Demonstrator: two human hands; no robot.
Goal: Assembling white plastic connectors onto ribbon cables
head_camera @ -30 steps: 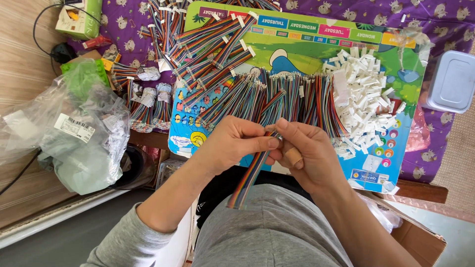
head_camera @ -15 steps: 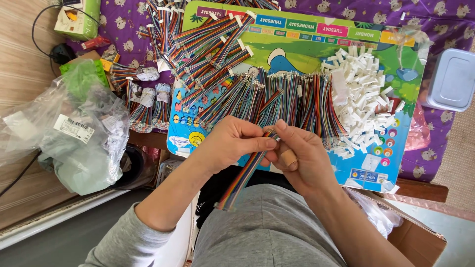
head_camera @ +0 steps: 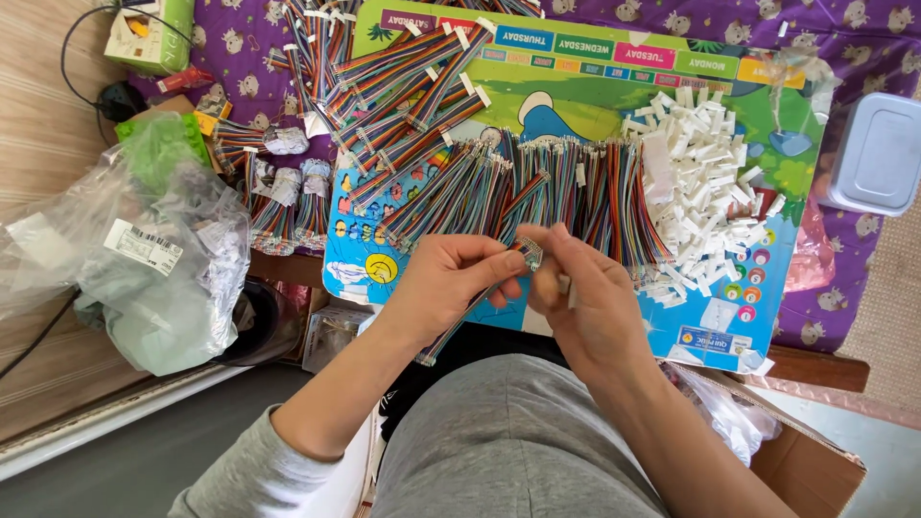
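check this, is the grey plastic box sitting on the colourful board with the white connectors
No, the grey plastic box sits off the colourful board's right edge on the purple cloth, apart from the white connectors.

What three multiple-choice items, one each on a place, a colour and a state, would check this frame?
1. Where does the pile of white plastic plugs lie?
A. on the colourful board, to the right of the loose wires
B. inside the grey lidded box
C. in the clear bag

2. What colour is the cloth under the board?
A. plain white
B. purple with small figures
C. black

3. What is the left hand doing?
A. resting flat on the board
B. pinching one end of a striped wire strip
C. lifting the box

Answers: 1 A, the plugs are heaped on the board's right part; 2 B, purple shows around the board; 3 B, thumb and finger meet the right hand at the strip's end.
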